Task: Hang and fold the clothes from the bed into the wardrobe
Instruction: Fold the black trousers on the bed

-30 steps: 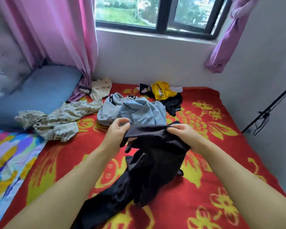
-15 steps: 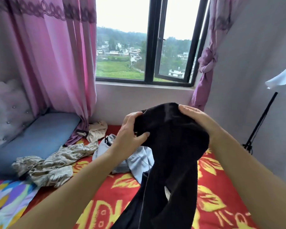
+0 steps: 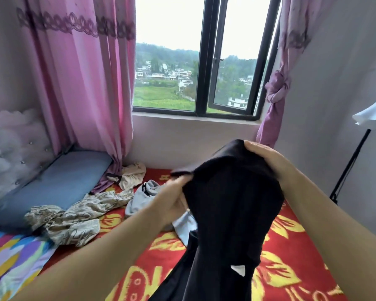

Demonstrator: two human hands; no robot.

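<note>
— fingers [image 3: 251, 146] of the right hand [image 3: 267, 161] curl over the black garment [image 3: 230, 205]'s top; left hand [image 3: 172, 200] pinches its edge, blurred.
— where's it hanging?
— lifted above the bed [image 3: 291, 268], tail trailing down. better to find the waistband or shoulders before folding.
— and the rest?
— patterned cloth [image 3: 74, 218] and grey top [image 3: 143, 196] lie farther back, unsorted.

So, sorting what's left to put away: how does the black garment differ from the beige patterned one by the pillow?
The black garment is plain and dark; the beige patterned garment is light with a swirling print. The black one is lifted, gripped at its top by the left hand and right hand, hanging down; the patterned one lies crumpled on the bed, untouched, beside the blue pillow. Neither is folded yet.
</note>
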